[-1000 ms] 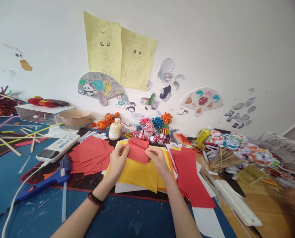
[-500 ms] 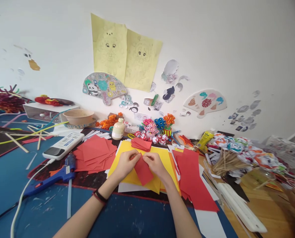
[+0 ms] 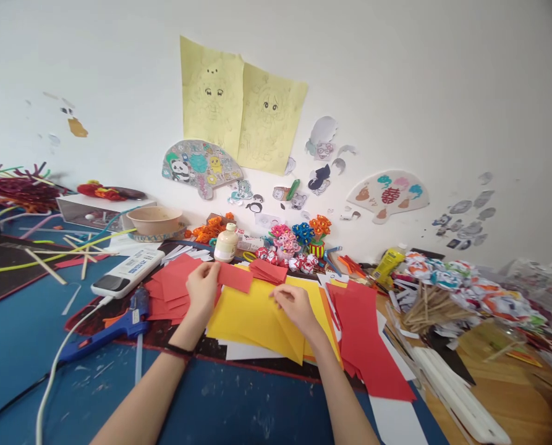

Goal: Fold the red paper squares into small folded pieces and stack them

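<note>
Left hand (image 3: pixel 202 288) pinches folded red paper (image 3: pixel 235 277); right hand (image 3: pixel 293 304) open on yellow sheets (image 3: pixel 257 315). Keep creases aligned.

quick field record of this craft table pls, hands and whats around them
left hand: pinches a folded red piece, lifted
right hand: rests on yellow paper, holds nothing
left of hands: red squares, glue gun, remote
right of hands: red sheet
behind: folded red stack, bottle
</note>
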Demonstrator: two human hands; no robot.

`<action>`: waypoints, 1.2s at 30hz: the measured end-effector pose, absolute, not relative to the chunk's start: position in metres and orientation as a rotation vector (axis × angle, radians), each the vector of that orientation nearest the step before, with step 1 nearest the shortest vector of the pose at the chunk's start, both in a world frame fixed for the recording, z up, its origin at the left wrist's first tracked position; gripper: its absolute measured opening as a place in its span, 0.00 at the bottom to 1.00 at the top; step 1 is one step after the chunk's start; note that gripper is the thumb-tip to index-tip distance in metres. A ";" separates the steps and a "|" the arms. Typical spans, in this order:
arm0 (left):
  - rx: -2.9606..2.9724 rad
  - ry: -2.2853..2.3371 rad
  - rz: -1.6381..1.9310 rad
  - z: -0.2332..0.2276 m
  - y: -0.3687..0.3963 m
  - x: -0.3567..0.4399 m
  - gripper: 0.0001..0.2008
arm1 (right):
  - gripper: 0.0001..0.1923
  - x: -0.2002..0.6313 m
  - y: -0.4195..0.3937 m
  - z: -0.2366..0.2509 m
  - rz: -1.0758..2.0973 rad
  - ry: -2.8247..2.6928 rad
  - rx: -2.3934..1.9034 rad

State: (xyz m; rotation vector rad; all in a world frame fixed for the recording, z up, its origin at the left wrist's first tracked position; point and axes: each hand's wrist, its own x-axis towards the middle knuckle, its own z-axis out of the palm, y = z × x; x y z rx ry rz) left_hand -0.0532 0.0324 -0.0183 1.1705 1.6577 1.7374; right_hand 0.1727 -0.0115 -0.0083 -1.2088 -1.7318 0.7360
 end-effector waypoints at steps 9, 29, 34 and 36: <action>1.604 1.307 1.393 -0.010 0.008 -0.014 0.16 | 0.26 0.155 -0.019 -0.009 0.343 -1.955 -1.177; 1.461 0.892 1.321 0.007 0.001 -0.014 0.20 | 0.28 0.158 -0.020 -0.003 1.094 -1.536 -0.973; 1.466 0.836 1.312 0.006 0.003 -0.016 0.19 | 0.22 0.157 -0.023 0.002 1.060 -1.561 -0.959; 1.449 0.864 1.319 0.003 0.005 -0.016 0.18 | 0.20 0.158 -0.022 0.000 1.012 -1.518 -0.978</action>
